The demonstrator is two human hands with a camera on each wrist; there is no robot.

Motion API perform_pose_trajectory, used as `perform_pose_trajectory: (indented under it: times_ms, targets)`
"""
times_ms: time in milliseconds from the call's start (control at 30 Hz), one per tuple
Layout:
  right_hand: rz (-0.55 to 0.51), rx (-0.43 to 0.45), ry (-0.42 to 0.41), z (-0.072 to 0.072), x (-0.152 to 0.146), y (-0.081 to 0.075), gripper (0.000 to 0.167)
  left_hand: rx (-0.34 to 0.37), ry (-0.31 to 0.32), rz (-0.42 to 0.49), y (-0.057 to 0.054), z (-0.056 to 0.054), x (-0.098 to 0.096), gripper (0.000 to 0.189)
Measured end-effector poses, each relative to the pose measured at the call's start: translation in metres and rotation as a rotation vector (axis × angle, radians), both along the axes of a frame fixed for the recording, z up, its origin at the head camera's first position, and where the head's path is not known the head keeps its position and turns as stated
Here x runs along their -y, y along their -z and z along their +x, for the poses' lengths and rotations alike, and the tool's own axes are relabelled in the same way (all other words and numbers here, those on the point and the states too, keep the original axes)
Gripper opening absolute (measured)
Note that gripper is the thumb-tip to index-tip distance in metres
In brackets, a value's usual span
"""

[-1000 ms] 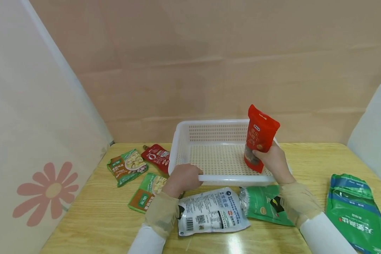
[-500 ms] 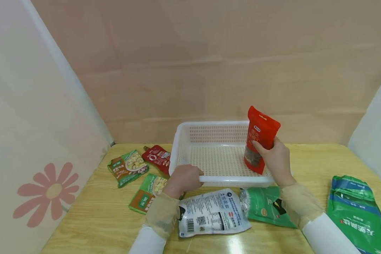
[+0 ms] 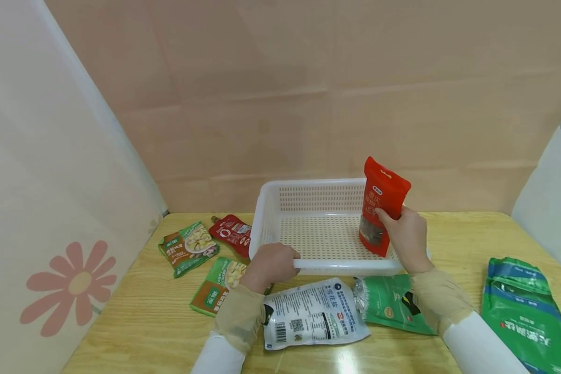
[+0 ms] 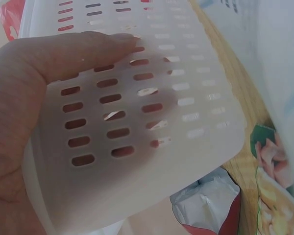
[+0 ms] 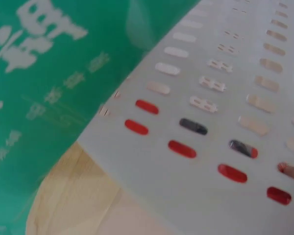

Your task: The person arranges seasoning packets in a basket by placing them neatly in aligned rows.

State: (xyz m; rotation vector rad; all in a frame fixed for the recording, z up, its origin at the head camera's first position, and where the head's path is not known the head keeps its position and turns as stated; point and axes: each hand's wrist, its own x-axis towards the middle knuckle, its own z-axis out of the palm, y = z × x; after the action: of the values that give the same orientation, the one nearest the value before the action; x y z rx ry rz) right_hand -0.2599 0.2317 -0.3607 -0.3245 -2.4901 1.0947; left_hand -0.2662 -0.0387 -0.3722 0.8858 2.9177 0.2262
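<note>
- One basket [image 3: 341, 265]: best held steady.
- Red pouch [image 3: 386, 191]: nearly upright inside, at right; I'd seat its base flat.
- Left hand [image 3: 273, 264]: gripping the basket's front, a sound brace.
- Right hand [image 3: 409, 236]: pinching the pouch; lightly should do.

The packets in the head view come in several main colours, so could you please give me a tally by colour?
Red: 2 (standing pouch, spouted pouch)
Green and brown: 2 (farther flat packet, nearer flat packet)
Mainly green: 2 (silver-ended pouch, far-right pouch)
Mostly white: 1 (barcoded pouch)
Total: 7
</note>
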Motion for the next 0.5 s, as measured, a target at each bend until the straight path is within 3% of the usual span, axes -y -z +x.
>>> perform_pose_trajectory:
  times_ms: [500]
  targets:
    - [0.052, -0.042, -0.013, 0.0014, 0.0013, 0.0005, 0.049, -0.018, 0.01, -0.002, -0.0011, 0.0007, -0.0006, 0.015]
